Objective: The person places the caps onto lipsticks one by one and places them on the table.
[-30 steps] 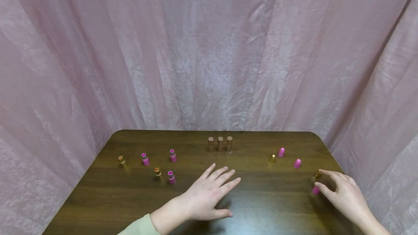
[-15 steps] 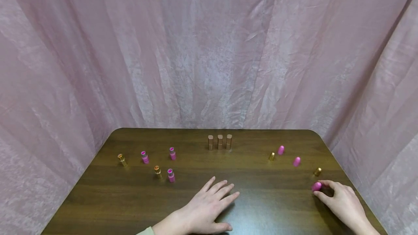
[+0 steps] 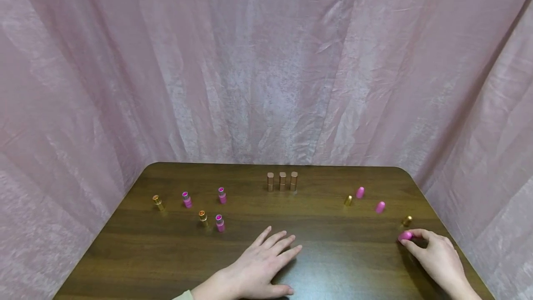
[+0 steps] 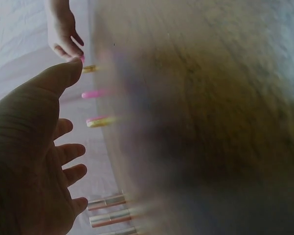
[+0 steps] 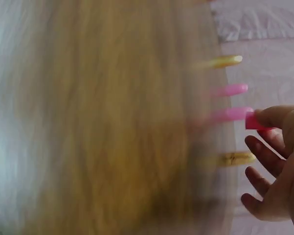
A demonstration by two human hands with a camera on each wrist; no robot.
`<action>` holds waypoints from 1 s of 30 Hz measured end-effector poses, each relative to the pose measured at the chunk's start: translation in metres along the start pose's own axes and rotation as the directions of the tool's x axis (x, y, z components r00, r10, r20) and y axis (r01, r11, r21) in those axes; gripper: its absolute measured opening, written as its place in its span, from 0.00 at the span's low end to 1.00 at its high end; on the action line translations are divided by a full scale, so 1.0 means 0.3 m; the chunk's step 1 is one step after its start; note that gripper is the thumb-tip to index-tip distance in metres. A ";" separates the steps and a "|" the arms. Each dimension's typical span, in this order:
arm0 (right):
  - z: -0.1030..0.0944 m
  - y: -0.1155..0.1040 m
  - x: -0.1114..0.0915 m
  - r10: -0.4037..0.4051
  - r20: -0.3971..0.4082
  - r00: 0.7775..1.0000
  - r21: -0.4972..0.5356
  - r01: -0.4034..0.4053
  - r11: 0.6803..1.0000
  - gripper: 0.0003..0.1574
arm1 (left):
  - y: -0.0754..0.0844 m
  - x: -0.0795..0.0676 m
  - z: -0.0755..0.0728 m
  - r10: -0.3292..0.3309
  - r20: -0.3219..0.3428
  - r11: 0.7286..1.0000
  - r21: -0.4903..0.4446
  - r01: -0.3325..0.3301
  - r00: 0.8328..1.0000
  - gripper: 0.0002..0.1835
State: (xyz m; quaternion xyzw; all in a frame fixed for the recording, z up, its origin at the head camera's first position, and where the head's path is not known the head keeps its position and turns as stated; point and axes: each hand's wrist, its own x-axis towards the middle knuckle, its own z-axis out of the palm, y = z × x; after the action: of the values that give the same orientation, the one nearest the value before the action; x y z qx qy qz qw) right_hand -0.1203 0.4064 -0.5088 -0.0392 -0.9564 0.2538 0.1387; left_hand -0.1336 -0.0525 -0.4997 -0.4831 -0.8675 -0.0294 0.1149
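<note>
At the right of the table, in the head view, my right hand (image 3: pixel 439 258) pinches a small pink rounded lipstick cap (image 3: pixel 405 236) between thumb and index finger. The right wrist view shows that pink cap (image 5: pixel 257 120) at the fingertips, the other fingers loosely bent. A gold cap (image 3: pixel 407 221) stands just beyond it. Farther back are two more pink caps (image 3: pixel 380 207) and another gold cap (image 3: pixel 348 201). My left hand (image 3: pixel 262 265) is palm down, low over the middle front of the table, fingers spread, holding nothing.
Three rose-gold lipstick tubes (image 3: pixel 282 182) stand in a row at the back centre. On the left stand several capless lipstick tubes, pink (image 3: pixel 220 223) and gold (image 3: pixel 203 218). Pink curtains (image 3: pixel 266 68) hang around the wooden table (image 3: pixel 145 253).
My right thumb and index finger have closed on the pink cap, which now leans more. The gold cap beyond, earlier partly behind the fingers, shows fully. My left hand sits slightly nearer the front.
</note>
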 end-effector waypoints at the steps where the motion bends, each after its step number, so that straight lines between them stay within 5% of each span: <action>1: -0.002 -0.010 0.000 0.025 0.016 1.000 0.040 -0.025 0.999 0.24 | -0.003 -0.004 0.000 -0.005 0.001 1.000 -0.004 0.005 1.000 0.48; 9: -0.001 -0.112 0.006 0.164 0.209 0.964 0.362 -0.232 0.903 0.32 | -0.024 -0.037 -0.019 -0.033 -0.007 0.999 -0.020 0.033 0.999 0.48; 16: 0.043 -0.191 -0.002 0.121 0.222 0.968 0.461 -0.213 0.862 0.28 | -0.052 -0.075 -0.052 -0.076 -0.020 0.997 -0.016 0.076 0.997 0.47; 21: 0.077 -0.232 -0.005 0.090 0.235 0.968 0.514 -0.202 0.833 0.26 | -0.091 -0.120 -0.087 -0.156 -0.103 0.987 -0.051 0.151 0.982 0.43; 23: 0.089 -0.249 -0.005 0.075 0.241 0.968 0.529 -0.195 0.826 0.25 | -0.113 -0.148 -0.104 -0.223 -0.165 0.974 -0.088 0.211 0.961 0.40; 25: 0.100 -0.262 -0.004 0.065 0.249 0.966 0.539 -0.194 0.820 0.24 | -0.138 -0.181 -0.121 -0.314 -0.226 0.948 -0.134 0.290 0.922 0.36; 30: 0.114 -0.282 0.000 0.063 0.266 0.962 0.535 -0.202 0.821 0.23 | -0.195 -0.260 -0.153 -0.552 -0.293 0.833 -0.228 0.504 0.780 0.31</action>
State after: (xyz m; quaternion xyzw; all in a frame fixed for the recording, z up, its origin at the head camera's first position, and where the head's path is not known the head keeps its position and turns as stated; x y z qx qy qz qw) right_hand -0.1303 0.3167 -0.4952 -0.0333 -0.8452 0.5332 0.0113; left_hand -0.1357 -0.1559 -0.4695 -0.2138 -0.9297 -0.2045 0.2196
